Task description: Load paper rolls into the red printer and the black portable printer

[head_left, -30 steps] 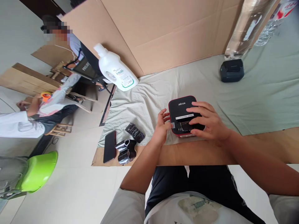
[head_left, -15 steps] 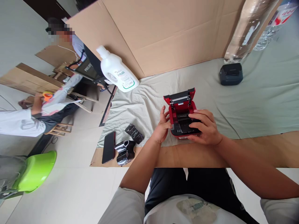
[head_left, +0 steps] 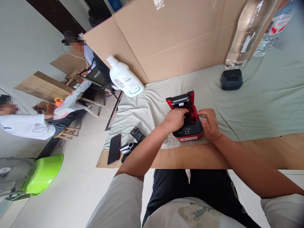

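Pale green cloth covers the table (head_left: 261,104), cardboard wall behind. Left hand (head_left: 175,118) has moved from the side into the open bay of the small red-and-black label printer (head_left: 187,122), fingers curled, contents hidden. Right hand (head_left: 209,123) now steadies its right side, fingers loose. Lid up vs 1 s ago. White detergent bottle (head_left: 124,80) label unreadable.

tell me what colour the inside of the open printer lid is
Red, with a black outer shell; the small printer shows it in the head view, its lid raised.

Red-and-black printer (head_left: 187,125) on a pale green cloth (head_left: 261,98), white bottle (head_left: 124,80) behind
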The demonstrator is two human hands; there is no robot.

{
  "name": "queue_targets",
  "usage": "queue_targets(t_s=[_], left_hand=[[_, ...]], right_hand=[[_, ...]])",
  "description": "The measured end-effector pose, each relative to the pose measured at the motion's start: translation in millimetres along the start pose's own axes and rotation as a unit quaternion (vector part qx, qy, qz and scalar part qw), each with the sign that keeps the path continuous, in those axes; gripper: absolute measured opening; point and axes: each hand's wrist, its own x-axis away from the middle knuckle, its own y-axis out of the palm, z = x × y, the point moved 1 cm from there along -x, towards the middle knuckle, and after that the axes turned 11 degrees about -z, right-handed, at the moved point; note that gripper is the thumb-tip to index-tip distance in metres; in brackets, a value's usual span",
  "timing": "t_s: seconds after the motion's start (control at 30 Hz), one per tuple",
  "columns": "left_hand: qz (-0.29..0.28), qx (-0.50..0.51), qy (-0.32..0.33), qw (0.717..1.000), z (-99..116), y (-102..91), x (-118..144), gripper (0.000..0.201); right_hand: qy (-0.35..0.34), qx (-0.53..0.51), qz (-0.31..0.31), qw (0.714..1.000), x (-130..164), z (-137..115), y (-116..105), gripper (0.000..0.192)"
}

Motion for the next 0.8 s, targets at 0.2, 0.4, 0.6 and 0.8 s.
queue_targets(t_s=[0.2, 0.4, 0.6, 0.8], left_hand=[[-0.161, -0.214, -0.060, 0.962, 11.4, 4.9, -27.4, 0.023], [-0.169, -0.230, -0.079, 0.955, 15.9, 3.3, -24.5, 0.023], [-0.009, -0.007, 0.005, 1.000, 1.2, 6.7, -4.6, 0.039], [0.073, 0.318, 0.029, 0.945, -42.3, -31.6, 67.1, 0.037]], right_hand=[[0.009, 0.006, -0.011, 1.000, 1.1, 6.1, 0.6, 0.040], [-0.008, 0.004, -0.013, 1.000, -0.6, 10.2, -0.4, 0.035], [0.023, 0.012, -0.021, 0.999, 3.0, 19.7, -2.2, 0.038], [0.028, 0.039, -0.013, 0.999, 3.6, 24.1, 1.6, 0.042]])
